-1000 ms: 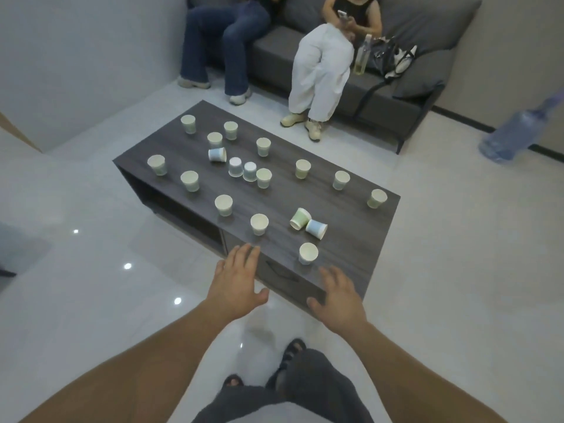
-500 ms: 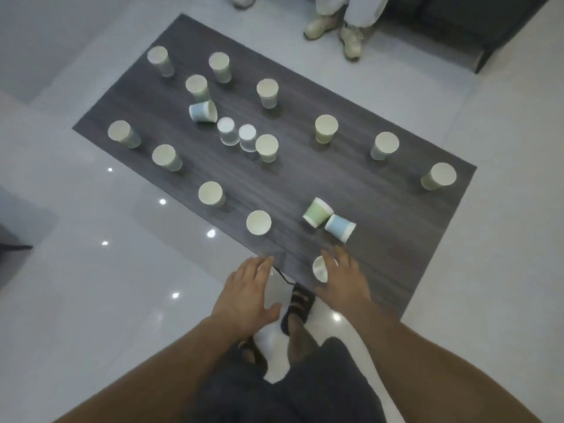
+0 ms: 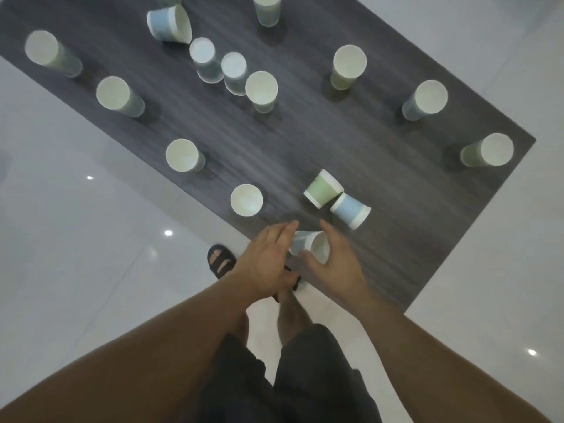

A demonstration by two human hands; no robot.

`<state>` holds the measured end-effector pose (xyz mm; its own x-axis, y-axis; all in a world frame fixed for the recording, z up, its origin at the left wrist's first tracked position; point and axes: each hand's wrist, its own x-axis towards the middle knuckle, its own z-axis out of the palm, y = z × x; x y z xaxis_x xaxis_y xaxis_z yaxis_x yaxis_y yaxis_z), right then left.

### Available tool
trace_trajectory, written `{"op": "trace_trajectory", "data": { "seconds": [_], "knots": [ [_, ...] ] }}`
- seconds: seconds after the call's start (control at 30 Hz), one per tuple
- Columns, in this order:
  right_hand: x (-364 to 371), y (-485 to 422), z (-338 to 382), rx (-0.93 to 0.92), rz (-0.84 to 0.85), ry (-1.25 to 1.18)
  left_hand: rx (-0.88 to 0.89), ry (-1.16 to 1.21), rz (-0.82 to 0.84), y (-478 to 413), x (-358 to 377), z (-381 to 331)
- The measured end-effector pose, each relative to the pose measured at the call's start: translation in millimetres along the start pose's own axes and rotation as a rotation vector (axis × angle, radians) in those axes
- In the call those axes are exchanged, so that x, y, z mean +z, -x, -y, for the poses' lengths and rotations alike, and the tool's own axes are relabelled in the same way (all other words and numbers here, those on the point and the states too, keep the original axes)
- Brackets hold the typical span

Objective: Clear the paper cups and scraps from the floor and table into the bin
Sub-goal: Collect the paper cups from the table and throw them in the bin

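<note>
Paper cups, small and white-rimmed with pale blue or green sides, cover the dark grey wood-grain table, and one pale blue cup is tilted on its side between the two hands at the table's near edge. The right hand curls half open around it, thumb under the rim and fingers arched over the far side; the left hand is spread loosely, its fingertips touching the cup's base end. Just beyond the right hand lie two tipped cups touching each other, a green one and a blue one. Just beyond the left hand stands an upright cup. Farther off I count nine more upright, two cut by the frame's top edge, and another blue cup lying on its side. That makes fourteen in view. Below the hands, a black sandal rests on the glossy white tiled floor.
</note>
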<state>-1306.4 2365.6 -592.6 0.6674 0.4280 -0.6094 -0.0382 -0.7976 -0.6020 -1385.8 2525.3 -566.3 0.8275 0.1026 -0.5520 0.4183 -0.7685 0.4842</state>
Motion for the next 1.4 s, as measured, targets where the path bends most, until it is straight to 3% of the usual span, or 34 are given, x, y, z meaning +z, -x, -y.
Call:
{"op": "trace_trajectory", "data": {
  "seconds": [0.23,0.3,0.37,0.43,0.57,0.7,0.9,1.13,1.4],
  "knots": [
    [-30,-1,23,-0.123,0.117,-0.260,0.131,0.183,-0.033,-17,-24,-15],
    [-38,-10,19,-0.125,-0.023,-0.256,0.078,0.206,-0.062,-17,-24,-12],
    [-47,-27,9,-0.100,-0.274,-0.055,-0.003,0.218,-0.066,-15,-21,-6],
    [-52,-48,-3,-0.005,-0.352,0.151,-0.063,0.252,-0.035,-14,-18,-2],
    [-54,-81,-27,0.162,-0.031,0.341,-0.078,0.255,-0.018,-14,-16,-1],
    [-51,-81,-30,0.196,-0.016,0.245,-0.068,0.195,-0.035,-16,-20,-3],
    [-64,-36,-15,0.206,-0.168,0.046,0.011,0.128,-0.136,-17,-56,-26],
    [-94,40,29,0.214,-0.290,-0.125,0.125,0.102,-0.123,-6,-121,-78],
    [-88,148,88,0.194,-0.570,-0.079,0.400,0.014,-0.127,51,-165,-94]
  ]
}}
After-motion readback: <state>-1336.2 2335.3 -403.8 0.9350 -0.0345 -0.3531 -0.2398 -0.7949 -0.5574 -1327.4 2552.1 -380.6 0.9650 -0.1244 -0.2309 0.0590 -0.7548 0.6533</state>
